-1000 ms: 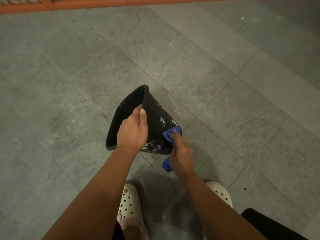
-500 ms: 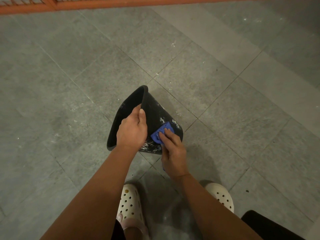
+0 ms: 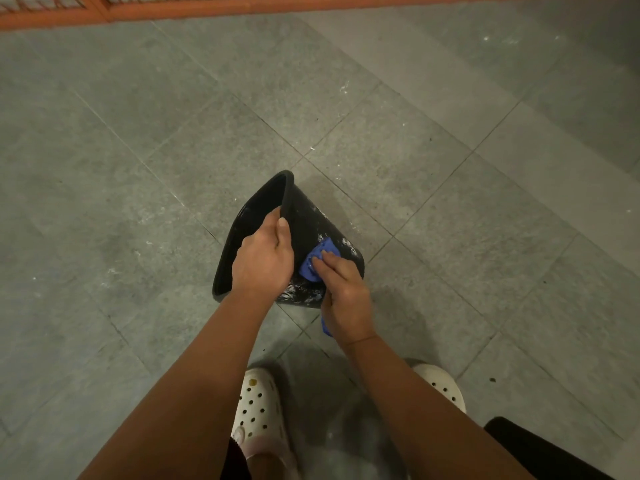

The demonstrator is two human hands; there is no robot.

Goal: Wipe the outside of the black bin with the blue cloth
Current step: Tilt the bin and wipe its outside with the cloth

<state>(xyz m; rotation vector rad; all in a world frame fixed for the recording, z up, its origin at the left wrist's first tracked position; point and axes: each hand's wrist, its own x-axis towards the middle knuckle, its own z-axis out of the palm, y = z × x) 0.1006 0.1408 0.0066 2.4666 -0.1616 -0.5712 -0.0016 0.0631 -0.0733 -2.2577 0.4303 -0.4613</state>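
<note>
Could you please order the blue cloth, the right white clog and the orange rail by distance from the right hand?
1. blue cloth: under the right hand, against the black bin.
2. right white clog: on the floor, nearer the person.
3. orange rail: far top edge.

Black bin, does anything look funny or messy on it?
Yes. The black bin is tipped sideways, the left hand gripping its rim, and white smears dirty its outside wall beside the blue cloth and near its base.

Black bin (image 3: 309,221), seemingly white-streaked, blue cloth (image 3: 312,264), grey tiles (image 3: 138,168)
</note>
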